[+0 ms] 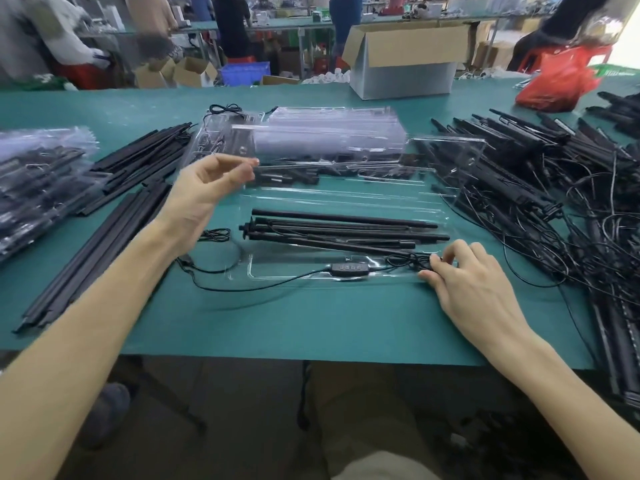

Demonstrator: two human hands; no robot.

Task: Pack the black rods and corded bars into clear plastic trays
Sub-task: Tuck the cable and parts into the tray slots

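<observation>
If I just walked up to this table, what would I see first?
First, the two hands: the left hand is raised with nothing in it, while the right hand pinches a bundled cord at the near edge of a clear tray holding black rods. Next, the big tangle of corded bars on the right of the green table, and loose rods on the left.

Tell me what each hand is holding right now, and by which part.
The right hand pinches the coiled cord bundle at its right end, in the clear tray. The left hand is raised with its fingers curled, holding nothing visible.
</observation>
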